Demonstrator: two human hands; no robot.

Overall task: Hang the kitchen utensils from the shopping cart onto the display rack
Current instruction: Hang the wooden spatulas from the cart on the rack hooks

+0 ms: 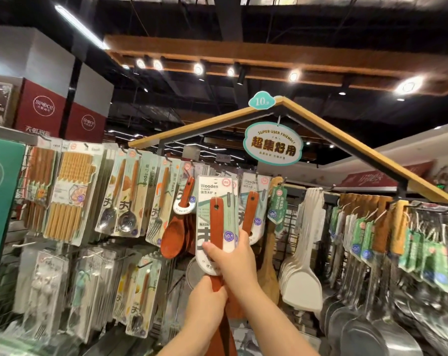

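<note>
The display rack point(372, 156) is carrying rows of carded utensils, and the wooden turner point(216, 214) is being held upright against its upper row, just beside a matching turner point(251, 209) hanging there. Its card appears not yet hooked, so the top hole should be raised level with a peg, pushed straight back, and released only once seated. The right hand point(231, 255) is reaching up, clamping the card's lower end, while the left hand point(207, 300) is gripping the wooden blade below.
</note>
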